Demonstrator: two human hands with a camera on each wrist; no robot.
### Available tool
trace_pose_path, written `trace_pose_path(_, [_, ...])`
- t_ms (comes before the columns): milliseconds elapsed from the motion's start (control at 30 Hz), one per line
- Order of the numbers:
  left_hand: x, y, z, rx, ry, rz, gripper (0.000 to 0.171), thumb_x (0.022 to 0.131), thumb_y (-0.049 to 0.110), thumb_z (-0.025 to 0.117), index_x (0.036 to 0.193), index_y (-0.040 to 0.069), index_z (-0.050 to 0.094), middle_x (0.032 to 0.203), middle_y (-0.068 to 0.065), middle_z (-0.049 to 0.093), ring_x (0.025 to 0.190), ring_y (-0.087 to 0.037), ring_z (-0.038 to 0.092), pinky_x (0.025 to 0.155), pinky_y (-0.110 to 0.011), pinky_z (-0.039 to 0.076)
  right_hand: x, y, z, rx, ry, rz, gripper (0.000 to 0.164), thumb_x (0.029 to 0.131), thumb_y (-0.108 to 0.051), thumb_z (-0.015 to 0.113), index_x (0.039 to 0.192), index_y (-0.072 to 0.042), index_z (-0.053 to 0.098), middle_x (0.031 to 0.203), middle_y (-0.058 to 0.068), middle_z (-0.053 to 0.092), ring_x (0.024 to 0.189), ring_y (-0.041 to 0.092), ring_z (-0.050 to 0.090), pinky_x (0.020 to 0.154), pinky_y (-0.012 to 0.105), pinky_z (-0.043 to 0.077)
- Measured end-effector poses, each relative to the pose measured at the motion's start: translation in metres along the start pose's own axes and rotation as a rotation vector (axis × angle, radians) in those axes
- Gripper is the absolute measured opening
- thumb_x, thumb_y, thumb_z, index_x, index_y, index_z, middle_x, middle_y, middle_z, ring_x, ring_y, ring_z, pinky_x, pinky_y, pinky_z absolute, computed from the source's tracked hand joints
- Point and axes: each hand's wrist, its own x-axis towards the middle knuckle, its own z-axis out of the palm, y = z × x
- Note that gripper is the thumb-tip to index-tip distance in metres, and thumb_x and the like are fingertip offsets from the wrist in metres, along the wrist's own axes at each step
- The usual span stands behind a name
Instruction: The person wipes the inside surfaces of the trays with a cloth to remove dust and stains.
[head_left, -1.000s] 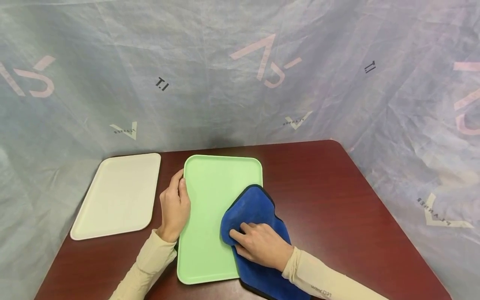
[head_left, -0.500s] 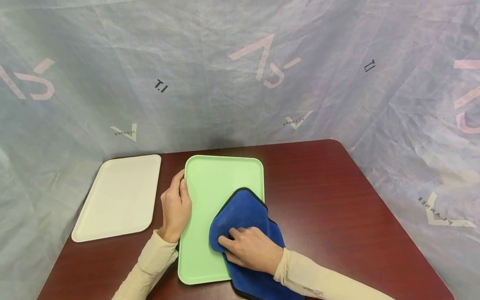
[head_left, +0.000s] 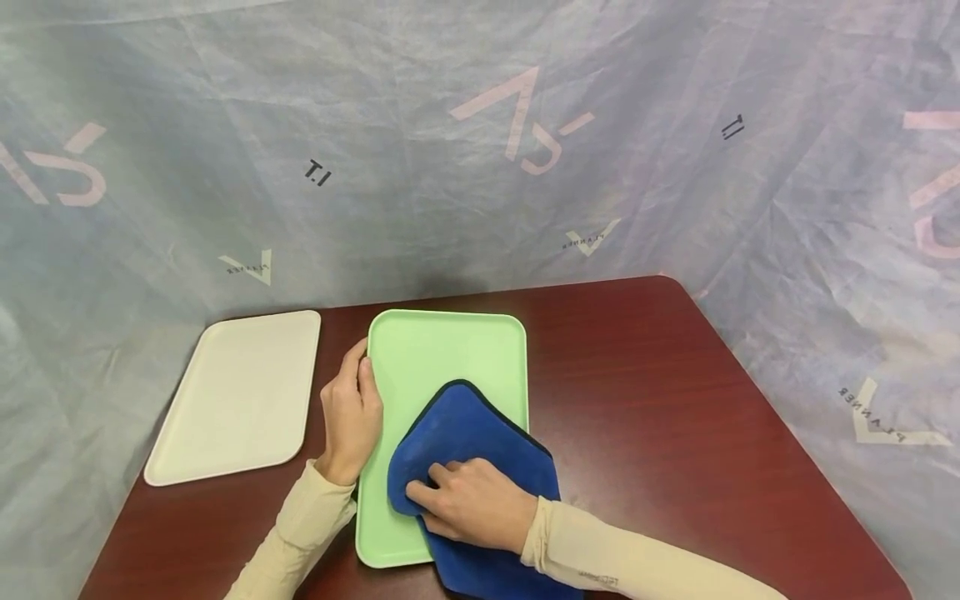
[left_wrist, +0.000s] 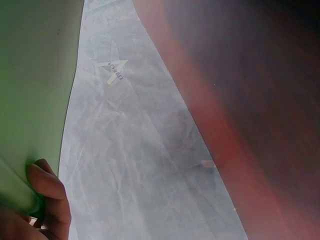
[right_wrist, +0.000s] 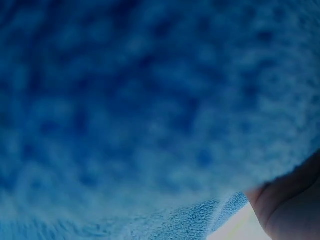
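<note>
A light green rectangular tray [head_left: 438, 346] is in the middle of the head view, its near edge toward me. My left hand [head_left: 351, 421] grips the tray's left rim; in the left wrist view its fingers [left_wrist: 52, 192] curl round the edge of the tray [left_wrist: 35, 100]. With bent fingers my right hand [head_left: 476, 504] holds a blue cloth [head_left: 465, 425] with dark edging against the lower part of the tray. The cloth hangs past the tray's right and near edges. In the right wrist view the fuzzy cloth [right_wrist: 150, 100] fills most of the picture and hides the fingertips.
To the left lies a white tray [head_left: 240, 392] on the dark red table [head_left: 637, 400]. Behind and on both sides, grey printed sheeting [head_left: 420, 167] borders the table. The table's right edge slants away toward the back corner.
My right hand has slid the blue cloth leftward across the green tray, toward its lower left. The left hand and both trays stay nearly where they were.
</note>
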Motion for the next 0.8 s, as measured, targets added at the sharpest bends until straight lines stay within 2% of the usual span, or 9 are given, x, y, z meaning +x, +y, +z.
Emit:
trace_pose_path(267, [-0.001, 0.000, 0.001, -0.003, -0.007, -0.002, 0.030, 0.105, 0.007, 0.048, 0.131, 0.001, 0.061, 0.111, -0.023, 0.070, 0.080, -0.036, 0.070, 0.064, -0.049, 0.054, 0.010, -0.012, 0.000, 0.009, -0.044, -0.033, 0.012, 0.095, -0.031, 0.063, 0.099, -0.023, 0.055, 0.068, -0.007, 0.044, 0.048, 0.005, 0.035, 0.040, 0.018, 0.020])
trace_pose_path(800, [-0.001, -0.001, 0.001, -0.018, -0.003, 0.000, 0.030, 0.105, 0.006, 0.048, 0.131, -0.001, 0.061, 0.109, -0.023, 0.070, 0.076, -0.035, 0.070, 0.062, -0.049, 0.054, 0.011, -0.012, 0.002, 0.000, -0.034, -0.045, 0.014, 0.095, -0.031, 0.063, 0.100, -0.023, 0.053, 0.070, -0.006, 0.043, 0.050, 0.006, 0.039, 0.039, 0.020, 0.020])
